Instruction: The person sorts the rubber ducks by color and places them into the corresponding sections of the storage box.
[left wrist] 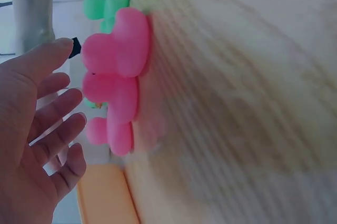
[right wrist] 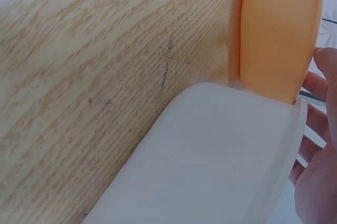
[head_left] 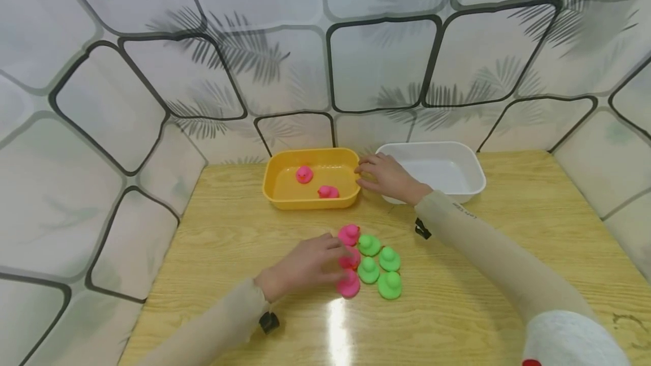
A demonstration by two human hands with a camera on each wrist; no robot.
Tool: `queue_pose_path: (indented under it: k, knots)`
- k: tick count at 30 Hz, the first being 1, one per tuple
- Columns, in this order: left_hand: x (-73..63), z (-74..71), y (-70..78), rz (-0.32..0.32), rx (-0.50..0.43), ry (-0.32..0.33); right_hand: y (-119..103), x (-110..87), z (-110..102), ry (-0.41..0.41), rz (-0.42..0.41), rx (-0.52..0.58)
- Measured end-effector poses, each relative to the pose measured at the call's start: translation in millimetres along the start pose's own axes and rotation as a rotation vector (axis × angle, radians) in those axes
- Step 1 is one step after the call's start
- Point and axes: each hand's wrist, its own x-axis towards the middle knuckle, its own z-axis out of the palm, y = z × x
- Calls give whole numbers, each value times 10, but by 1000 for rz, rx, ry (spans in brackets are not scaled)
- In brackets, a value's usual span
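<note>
Left hand (head_left: 309, 260): before yellow tray (head_left: 310, 205), over pink ducks (head_left: 348, 286); fingers loosely bent, empty.
Right hand (head_left: 390, 177): at yellow tray's right end; fingers relaxed, unclenched.
Right-sleeve writing (head_left: 464, 211): illegible.

Both forearms wear long, close-fitting sleeves of plain pale beige cloth, the left sleeve (head_left: 218, 321) and the right sleeve (head_left: 488, 258) alike in colour. The left one creases softly toward its cuff. Along the right forearm runs a short line of dark lettering (head_left: 465, 211), too small to read. A small, blocky black fitting (head_left: 269, 322) sits at the left cuff, and a similar, more irregular black fitting (head_left: 422, 229) at the right. Higher on the right arm, a white outer sleeve (head_left: 572, 338) overlaps the beige, with a bright red patch (head_left: 531, 362) at its lower edge, cut off by the frame. The left hand (head_left: 310, 261) and right hand (head_left: 389, 177) are bare, the fingers (left wrist: 59, 139) showing short nails.
</note>
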Motion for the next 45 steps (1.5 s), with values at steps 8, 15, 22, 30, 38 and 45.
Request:
queue_pose_path:
  k: [8, 15, 22, 30, 38, 45]
  knots:
    - [-62, 87, 42, 27, 53, 8, 11, -1, 11, 1, 0, -6]
    - [-109, 155, 84, 31, 90, -18, 23, 4, 29, -8, 5, -8]
    - [-131, 182, 94, 38, 100, 3, 19, 3, 28, 4, 6, -2]
    - [-163, 206, 90, 18, 97, -9, 25, 2, 39, -3, 8, 0]
    - [-202, 241, 93, -1, 101, -8, 21, 4, 42, -2, 10, -1]
    - [-238, 238, 89, -20, 96, -20, 32, 0, 48, 1, 10, -6]
